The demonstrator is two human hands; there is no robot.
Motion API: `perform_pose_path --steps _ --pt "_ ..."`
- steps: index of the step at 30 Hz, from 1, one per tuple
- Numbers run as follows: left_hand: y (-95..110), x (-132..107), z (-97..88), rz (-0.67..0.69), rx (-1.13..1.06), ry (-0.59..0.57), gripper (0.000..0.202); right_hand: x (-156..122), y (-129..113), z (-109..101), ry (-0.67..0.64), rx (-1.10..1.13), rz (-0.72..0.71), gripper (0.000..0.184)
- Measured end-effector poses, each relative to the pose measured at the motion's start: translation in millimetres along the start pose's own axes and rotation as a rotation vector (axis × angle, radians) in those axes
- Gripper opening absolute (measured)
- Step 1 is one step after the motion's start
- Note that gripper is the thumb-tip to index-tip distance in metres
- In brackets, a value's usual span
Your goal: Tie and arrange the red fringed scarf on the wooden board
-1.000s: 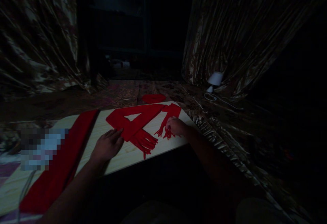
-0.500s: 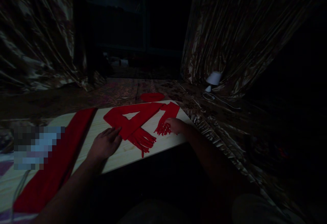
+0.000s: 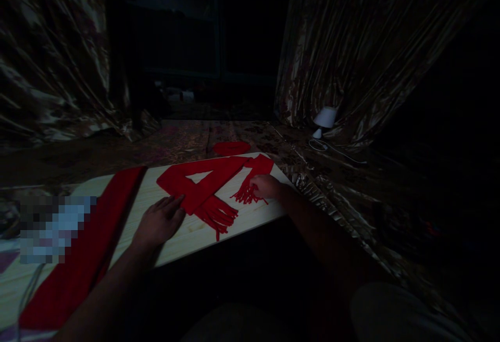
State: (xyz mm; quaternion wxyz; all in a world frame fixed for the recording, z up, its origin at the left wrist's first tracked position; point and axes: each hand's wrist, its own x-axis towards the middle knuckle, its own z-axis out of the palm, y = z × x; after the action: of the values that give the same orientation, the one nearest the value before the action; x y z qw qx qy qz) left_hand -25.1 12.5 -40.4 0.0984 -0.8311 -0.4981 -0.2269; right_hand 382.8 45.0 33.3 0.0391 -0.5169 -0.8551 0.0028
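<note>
On the pale wooden tabletop a red scarf lies spread flat toward the far right corner, folded back on itself so that its bands cross and leave a small triangle of bare wood between them. One fringed end points toward the near edge, its strands fanned out on the wood. The other fringe lies close to the right edge, and the right hand rests on it, knuckles up and fingers bent down onto the strands; in the dim light I cannot tell whether the fingers pinch the strands or only press on them. The left hand lies flat on the wood near the middle of the near edge, palm down, fingers stretched out and together, holding nothing; its fingertips touch the scarf's edge just beside the nearer fringe. A long red cloth strip runs from the far edge down toward the near left corner, well apart from both hands. Just beyond the far edge a small red piece lies on a dark patterned cloth. Beyond the far right corner a white lamp stands, with a pale cable beside it, at the foot of shiny patterned curtains.
</note>
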Motion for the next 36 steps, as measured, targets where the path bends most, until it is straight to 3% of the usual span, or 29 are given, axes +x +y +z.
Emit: perform_pose_path --steps 5,9,17,20,24,26,32,36 --pt "-1 -1 1.6 -0.011 0.000 0.012 0.059 5 0 -7 -0.078 0.012 0.019 0.030" --pt "-1 -1 2.0 -0.011 -0.014 0.015 0.057 6 -6 -10 -0.076 -0.063 -0.006 0.016" --pt "2 1 -3.0 -0.004 -0.011 0.003 0.060 5 -8 -15 -0.086 -0.043 0.006 0.016" --pt "1 0 -2.0 -0.012 -0.003 0.008 0.060 6 -6 -15 -0.088 0.033 0.013 0.027" --pt "0 0 -0.9 -0.010 0.006 -0.006 0.060 8 -4 -16 -0.140 0.056 0.004 0.058" --pt "0 1 -1.1 -0.009 0.009 -0.007 0.060 8 -3 -17 -0.169 0.056 -0.011 0.062" --pt "1 0 -1.3 -0.017 -0.011 0.002 0.060 7 -13 -25 -0.195 -0.017 0.063 0.022" --pt "0 0 1.3 -0.018 -0.032 0.012 0.058 12 -24 -26 -0.190 -0.130 0.095 0.027"
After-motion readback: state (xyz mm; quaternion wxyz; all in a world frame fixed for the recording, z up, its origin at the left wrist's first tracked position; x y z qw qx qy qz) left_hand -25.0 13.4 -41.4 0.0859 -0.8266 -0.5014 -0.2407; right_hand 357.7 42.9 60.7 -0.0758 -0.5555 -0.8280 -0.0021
